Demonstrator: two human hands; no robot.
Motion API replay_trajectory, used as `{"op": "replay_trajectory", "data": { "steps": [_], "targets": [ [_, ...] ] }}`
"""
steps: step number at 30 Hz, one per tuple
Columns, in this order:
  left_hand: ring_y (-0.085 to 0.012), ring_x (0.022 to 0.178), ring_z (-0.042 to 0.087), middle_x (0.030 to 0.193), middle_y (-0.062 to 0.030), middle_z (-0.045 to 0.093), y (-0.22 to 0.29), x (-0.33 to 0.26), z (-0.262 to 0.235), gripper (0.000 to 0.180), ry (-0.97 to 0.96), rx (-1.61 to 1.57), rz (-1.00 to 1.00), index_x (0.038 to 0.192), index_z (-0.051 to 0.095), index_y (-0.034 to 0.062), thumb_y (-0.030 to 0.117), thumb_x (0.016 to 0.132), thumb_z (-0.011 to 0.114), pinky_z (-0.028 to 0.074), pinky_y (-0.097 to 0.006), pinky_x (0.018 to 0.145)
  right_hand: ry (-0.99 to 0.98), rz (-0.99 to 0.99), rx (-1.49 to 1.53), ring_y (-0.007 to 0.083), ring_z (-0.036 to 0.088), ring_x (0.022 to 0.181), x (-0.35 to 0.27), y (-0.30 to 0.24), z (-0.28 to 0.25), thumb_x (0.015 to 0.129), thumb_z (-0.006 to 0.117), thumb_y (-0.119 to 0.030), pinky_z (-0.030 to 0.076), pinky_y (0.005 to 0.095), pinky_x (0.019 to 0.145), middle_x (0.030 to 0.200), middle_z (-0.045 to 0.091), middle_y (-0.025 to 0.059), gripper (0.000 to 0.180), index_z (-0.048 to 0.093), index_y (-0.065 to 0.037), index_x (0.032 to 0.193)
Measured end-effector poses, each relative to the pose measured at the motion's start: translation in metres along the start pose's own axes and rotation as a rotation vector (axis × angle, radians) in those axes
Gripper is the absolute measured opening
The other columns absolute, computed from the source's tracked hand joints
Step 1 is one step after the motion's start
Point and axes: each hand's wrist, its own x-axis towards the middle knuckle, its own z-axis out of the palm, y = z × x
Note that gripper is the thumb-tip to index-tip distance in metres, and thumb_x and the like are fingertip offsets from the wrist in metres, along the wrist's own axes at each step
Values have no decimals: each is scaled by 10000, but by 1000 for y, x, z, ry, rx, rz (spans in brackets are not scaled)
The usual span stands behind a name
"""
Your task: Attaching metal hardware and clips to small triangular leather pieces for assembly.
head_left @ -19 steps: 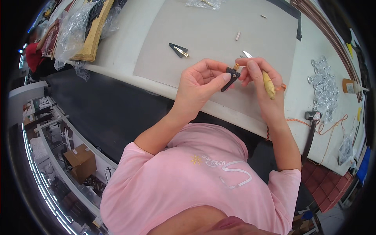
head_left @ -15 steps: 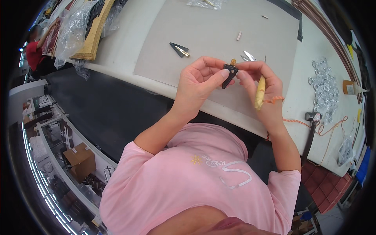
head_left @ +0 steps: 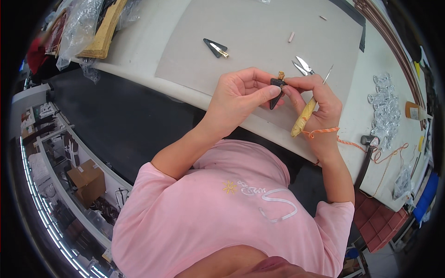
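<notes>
Pinching a small dark triangular hair clip (head_left: 276, 94) between thumb and forefinger, left hand (head_left: 241, 95) curled nearly closed, raised above the grey mat (head_left: 259, 41) on the worktop (head_left: 153, 51), probably to bring the fine work close to the eyes. Meeting it from the other side, right hand (head_left: 315, 104), fingertips closed on the clip's upper end beside a tiny tan bead or knot (head_left: 281, 74), likely steadying the spot being worked. Tucked under the remaining fingers of that same hand, a yellow-handled awl (head_left: 303, 116), metal tip pointing up and away, seemingly parked so the fingertips stay free. Trailing from the right wrist, an orange cord (head_left: 324, 132) running off toward a dark strap (head_left: 367, 162). Lying on the mat beyond the hands, a second dark clip (head_left: 215, 47) and small silver snips (head_left: 303, 66), both within reach. Compared with half a second ago, clip held slightly lower and more upright, awl handle swung closer against the palm, hands otherwise unmoved.
</notes>
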Motion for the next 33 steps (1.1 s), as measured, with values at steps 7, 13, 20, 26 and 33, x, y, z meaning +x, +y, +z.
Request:
{"op": "replay_trajectory", "data": {
  "steps": [7,13,20,26,33],
  "targets": [
    [-108,833,681,943,-88,729,-2,-1,4,156,47,0,20,1086,673,-36,30,945,674,557,-254,770,-16,-4,-109,151,684,715,-3,1,5,873,742,-14,519,286,631,853,679,68,134,660,-17,979],
    [-122,834,694,945,-110,721,-7,-4,3,157,80,65,73,1087,663,-59,12,947,653,570,-258,779,-38,427,377,107,667,745,-4,-7,8,959,671,-52,517,258,643,843,679,44,69,652,-4,1004],
    [-112,868,685,964,-93,729,-5,-1,5,177,75,-21,127,1112,642,-25,57,958,670,551,-252,773,-68,461,455,85,653,791,2,-2,2,949,689,-49,507,217,721,849,686,34,94,656,10,1014],
    [-89,858,668,956,-62,716,-2,0,2,131,67,-7,110,1051,661,-5,92,964,674,539,-240,747,-89,425,400,71,636,787,2,-4,1,924,720,-44,495,212,724,865,686,26,113,659,7,1004],
    [-84,849,656,950,-53,701,3,4,-8,106,-32,-36,64,990,661,6,107,963,680,548,-245,749,-131,484,456,65,614,769,3,-2,-1,930,718,-72,485,221,711,832,671,20,96,668,-1,970]
  ]
}}
